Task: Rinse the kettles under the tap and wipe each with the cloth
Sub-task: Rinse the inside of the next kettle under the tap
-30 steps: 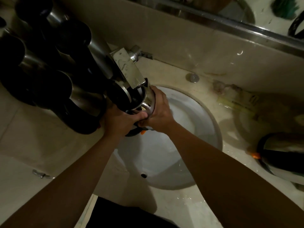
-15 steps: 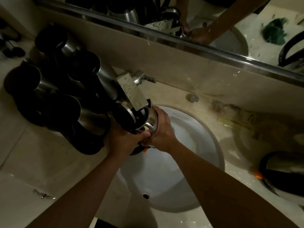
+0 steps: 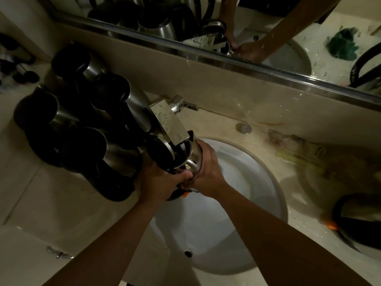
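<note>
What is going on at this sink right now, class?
A person holds a steel kettle with both hands over the white basin, its open top right under the tap spout. The left hand and right hand both grip its body. More kettles stand clustered on the counter to the left, and another sits at the right.
</note>
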